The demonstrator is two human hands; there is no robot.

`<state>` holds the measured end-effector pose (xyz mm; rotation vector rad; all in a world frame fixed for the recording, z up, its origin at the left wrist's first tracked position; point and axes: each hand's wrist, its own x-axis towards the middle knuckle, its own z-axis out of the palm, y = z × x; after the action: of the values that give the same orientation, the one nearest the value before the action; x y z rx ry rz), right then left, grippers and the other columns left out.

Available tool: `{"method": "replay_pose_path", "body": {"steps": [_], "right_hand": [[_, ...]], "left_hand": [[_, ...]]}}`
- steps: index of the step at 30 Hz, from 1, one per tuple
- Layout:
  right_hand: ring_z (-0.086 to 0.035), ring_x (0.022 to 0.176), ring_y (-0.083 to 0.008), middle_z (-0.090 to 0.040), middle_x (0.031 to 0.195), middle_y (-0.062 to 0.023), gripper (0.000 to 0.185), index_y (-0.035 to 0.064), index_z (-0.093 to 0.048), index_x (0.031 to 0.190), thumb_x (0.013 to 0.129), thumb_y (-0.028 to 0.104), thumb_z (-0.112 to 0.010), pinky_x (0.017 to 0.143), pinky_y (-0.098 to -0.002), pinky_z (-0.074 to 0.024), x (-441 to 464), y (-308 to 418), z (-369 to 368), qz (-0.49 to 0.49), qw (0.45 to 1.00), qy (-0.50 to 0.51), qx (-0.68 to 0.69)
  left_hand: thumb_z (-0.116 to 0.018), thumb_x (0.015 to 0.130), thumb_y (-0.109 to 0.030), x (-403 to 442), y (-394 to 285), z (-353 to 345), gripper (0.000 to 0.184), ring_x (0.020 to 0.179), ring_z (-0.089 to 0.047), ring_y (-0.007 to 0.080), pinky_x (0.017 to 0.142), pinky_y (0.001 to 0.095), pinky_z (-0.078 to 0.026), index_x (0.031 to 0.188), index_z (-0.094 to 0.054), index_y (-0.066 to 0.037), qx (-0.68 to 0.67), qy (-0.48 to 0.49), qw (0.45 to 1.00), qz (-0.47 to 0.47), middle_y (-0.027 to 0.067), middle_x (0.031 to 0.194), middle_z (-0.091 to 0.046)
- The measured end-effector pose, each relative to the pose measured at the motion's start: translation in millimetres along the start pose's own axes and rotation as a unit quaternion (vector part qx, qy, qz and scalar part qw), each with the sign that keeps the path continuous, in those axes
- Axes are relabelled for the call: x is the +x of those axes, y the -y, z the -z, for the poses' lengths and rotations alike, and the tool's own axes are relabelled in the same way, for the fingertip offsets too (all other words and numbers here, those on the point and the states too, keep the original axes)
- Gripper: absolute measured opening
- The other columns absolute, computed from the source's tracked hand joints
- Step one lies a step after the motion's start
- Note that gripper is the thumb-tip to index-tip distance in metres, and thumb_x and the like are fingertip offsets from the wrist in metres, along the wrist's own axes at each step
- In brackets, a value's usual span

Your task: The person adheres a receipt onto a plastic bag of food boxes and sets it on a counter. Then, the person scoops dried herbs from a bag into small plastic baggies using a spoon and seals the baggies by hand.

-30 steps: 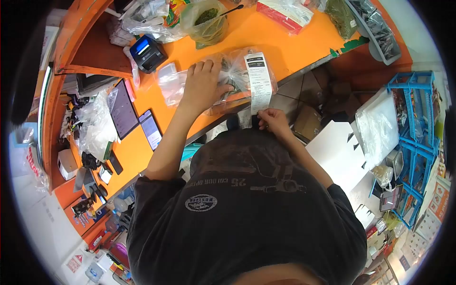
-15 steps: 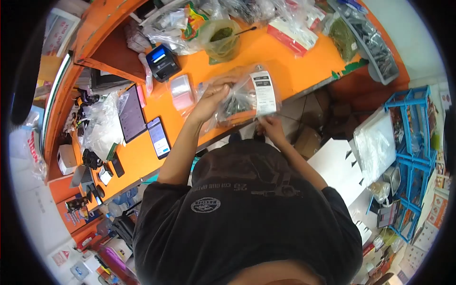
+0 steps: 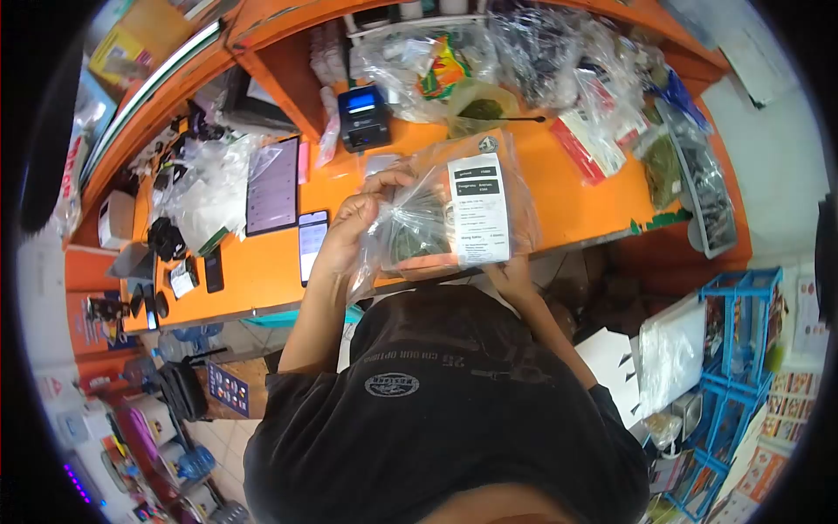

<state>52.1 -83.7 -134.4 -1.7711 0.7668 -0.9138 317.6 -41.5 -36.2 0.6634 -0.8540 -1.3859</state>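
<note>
A: What do the fingers have?
B: The left hand's (image 3: pixel 360 214) are closed around the gathered neck of the clear bag (image 3: pixel 417 229). The right hand (image 3: pixel 515 278) is at the bag's near right edge; its fingers are mostly hidden there, so I can't tell how far they're open or whether they pinch it.
A: And where's the bag?
B: Held up over the near edge of the desk (image 3: pixel 602 205), with the printed slip (image 3: pixel 480 218) facing up on its right part.
A: Heavy, would you say?
B: Light to moderate, I'd judge. The plastic looks thin, slippery and floppy; the contents probably shift about. The slip should crease easily.
A: Best hold?
B: The bunched neck, with a flat palm below for the weight. I'd keep off the slip and avoid squeezing the filled middle.
A: What's around it?
B: The phone (image 3: pixel 312 246) lies to the left, the black device (image 3: pixel 365 120) on the far side.
</note>
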Motion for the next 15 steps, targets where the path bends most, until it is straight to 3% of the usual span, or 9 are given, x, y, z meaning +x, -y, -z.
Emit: {"method": "replay_pose_path", "body": {"steps": [2,5,7,11,14,15], "right_hand": [[-0.059,0.105,-0.0256,-0.062,0.111,-0.0146,0.04,-0.0038,-0.057,0.117,0.083,0.013,-0.07,0.093,-0.0353,-0.0432,12.2,-8.0,-9.3,0.035,0.992,0.074,-0.1],[-0.06,0.096,-0.0237,-0.06,0.114,-0.0146,0.038,-0.0017,-0.059,0.117,0.084,0.014,-0.069,0.091,-0.0351,-0.0432,34.3,7.9,-32.3,0.039,0.998,0.047,-0.012],[-0.06,0.094,-0.0239,-0.06,0.116,-0.0153,0.037,-0.0016,-0.06,0.117,0.084,0.015,-0.069,0.09,-0.0349,-0.044,45.4,8.6,-42.4,0.053,0.995,0.073,-0.029],[-0.06,0.099,-0.0266,-0.059,0.122,-0.0165,0.041,-0.002,-0.059,0.118,0.084,0.019,-0.07,0.087,-0.0352,-0.0456,60.1,4.5,-50.2,-0.044,0.99,0.129,-0.026],[-0.062,0.093,-0.0263,-0.057,0.126,-0.0174,0.041,-0.0007,-0.06,0.118,0.084,0.02,-0.071,0.08,-0.034,-0.0489,74.6,-4.0,-53.0,-0.017,0.984,0.165,-0.073],[-0.063,0.091,-0.0259,-0.057,0.126,-0.0175,0.04,-0.0002,-0.061,0.117,0.084,0.02,-0.071,0.078,-0.0338,-0.0491,80.2,-5.3,-54.9,0.033,0.984,0.15,-0.087]], "left_hand": [[-0.064,0.086,-0.044,-6.3,-11.1,3.1,0.045,0.126,-0.04,0.024,0.106,0.0382,-0.029,0.084,-0.069,0.0,-0.029,-0.042,0.999,-0.006,0.0085,0.126,-0.05],[-0.065,0.086,-0.044,-14.2,-19.7,24.1,0.045,0.125,-0.041,0.0228,0.105,0.0373,-0.031,0.084,-0.068,0.001,-0.028,-0.069,0.997,-0.027,0.0081,0.126,-0.05],[-0.064,0.086,-0.044,-18.1,-28.9,36.4,0.046,0.123,-0.043,0.0221,0.104,0.0364,-0.032,0.087,-0.067,0.002,-0.016,-0.076,0.996,-0.038,0.0078,0.126,-0.05],[-0.062,0.088,-0.045,-16.4,-43.6,45.3,0.05,0.119,-0.048,0.0205,0.103,0.0333,-0.034,0.104,-0.062,0.002,-0.017,-0.107,0.993,-0.041,0.0072,0.124,-0.051],[-0.061,0.089,-0.046,-12.5,-47.4,64.3,0.055,0.115,-0.051,0.0193,0.101,0.0313,-0.036,0.116,-0.056,0.002,-0.012,-0.104,0.994,-0.034,0.0071,0.123,-0.051],[-0.061,0.089,-0.046,-10.0,-48.5,70.6,0.057,0.114,-0.051,0.0189,0.1,0.0308,-0.036,0.119,-0.054,0.002,-0.009,-0.097,0.995,-0.032,0.0071,0.123,-0.052]]}}
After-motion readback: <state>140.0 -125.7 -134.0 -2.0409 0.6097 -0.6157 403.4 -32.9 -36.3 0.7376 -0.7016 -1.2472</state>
